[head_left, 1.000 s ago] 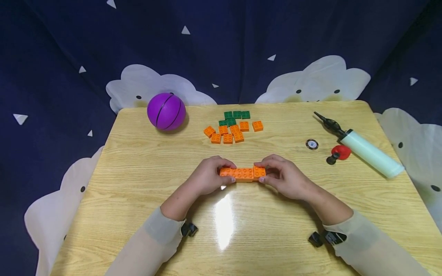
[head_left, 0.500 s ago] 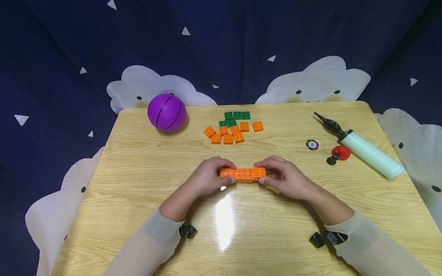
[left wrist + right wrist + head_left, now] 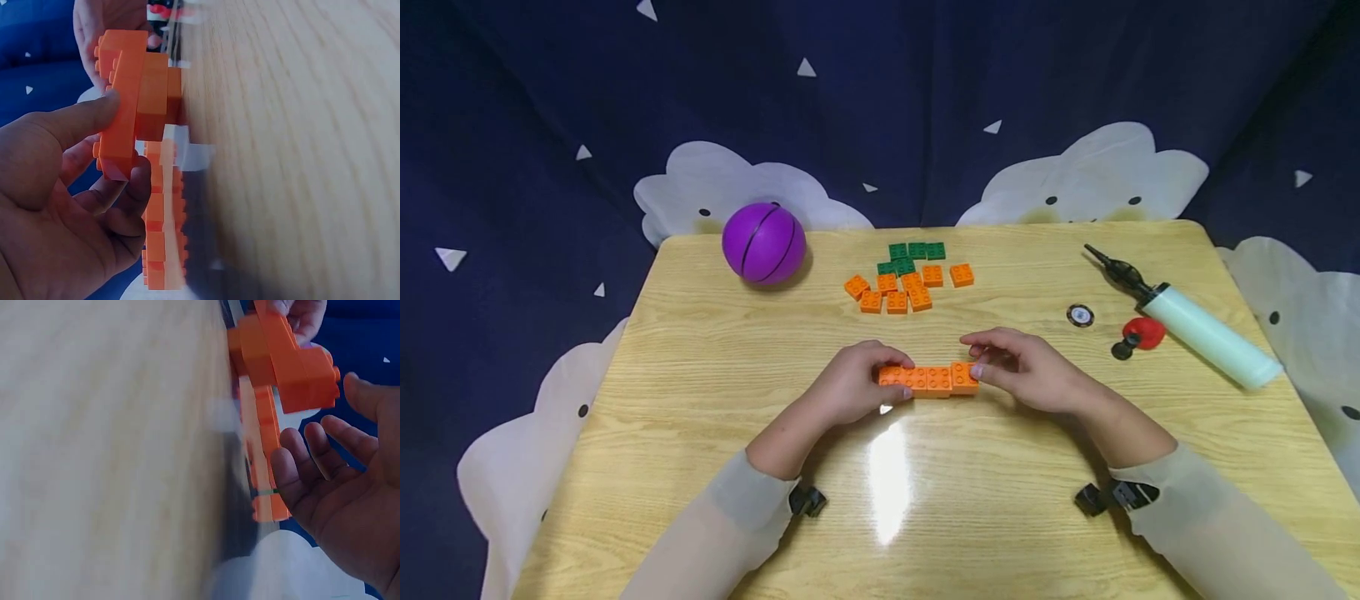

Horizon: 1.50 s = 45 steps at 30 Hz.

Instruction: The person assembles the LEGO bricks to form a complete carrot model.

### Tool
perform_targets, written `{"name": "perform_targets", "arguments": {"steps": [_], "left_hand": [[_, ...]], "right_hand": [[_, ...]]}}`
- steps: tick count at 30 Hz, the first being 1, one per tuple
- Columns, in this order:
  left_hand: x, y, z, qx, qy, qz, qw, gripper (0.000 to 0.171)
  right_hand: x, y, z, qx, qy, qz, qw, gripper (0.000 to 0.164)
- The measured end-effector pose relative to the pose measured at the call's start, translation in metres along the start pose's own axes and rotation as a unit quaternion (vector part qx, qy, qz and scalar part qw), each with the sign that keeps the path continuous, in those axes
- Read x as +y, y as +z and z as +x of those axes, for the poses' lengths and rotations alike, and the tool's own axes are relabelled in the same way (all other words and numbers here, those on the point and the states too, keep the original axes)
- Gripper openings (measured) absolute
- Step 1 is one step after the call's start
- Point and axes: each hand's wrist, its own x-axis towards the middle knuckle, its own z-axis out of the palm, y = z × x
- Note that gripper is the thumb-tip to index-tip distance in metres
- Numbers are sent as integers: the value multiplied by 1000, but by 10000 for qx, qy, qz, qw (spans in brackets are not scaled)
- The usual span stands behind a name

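Note:
My left hand [image 3: 848, 385] pinches the left end of a short row of joined orange toy building bricks [image 3: 938, 380], thumb on the near side and fingers on the far side. The left wrist view shows further orange bricks [image 3: 152, 94] stacked under the row's middle, standing close over the table. At the row's right end, one orange brick [image 3: 306, 378] is set a little higher than the rest. My right hand [image 3: 350, 500] is spread beside that end brick, fingers loosely bent and holding nothing, its thumb tip apart from the brick.
Several loose orange bricks [image 3: 897, 302] and green bricks [image 3: 917, 250] lie at the back middle of the wooden table [image 3: 715, 350]. A purple ball [image 3: 763, 243] is at back left. On the right are a poker chip [image 3: 1080, 315], a red item [image 3: 1146, 332] and a hand pump [image 3: 1213, 336].
My right hand has let go of the end brick, its fingers opening and lifting slightly away. My left hand keeps its grip and the row stays in place.

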Motion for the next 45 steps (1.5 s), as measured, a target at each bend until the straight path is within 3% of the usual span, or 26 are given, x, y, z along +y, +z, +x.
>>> {"name": "perform_targets", "arguments": {"steps": [18,34,45], "left_hand": [[2,1,2,-40,-247,9,9997,30],[4,0,1,-57,-336,-28,9994,30],[4,0,1,-70,-361,-36,9993,30]], "right_hand": [[15,-17,54,636,391,-675,9949,44],[24,-22,86,1058,722,-1045,9862,40],[36,-29,104,1117,886,-1198,9825,52]]}}
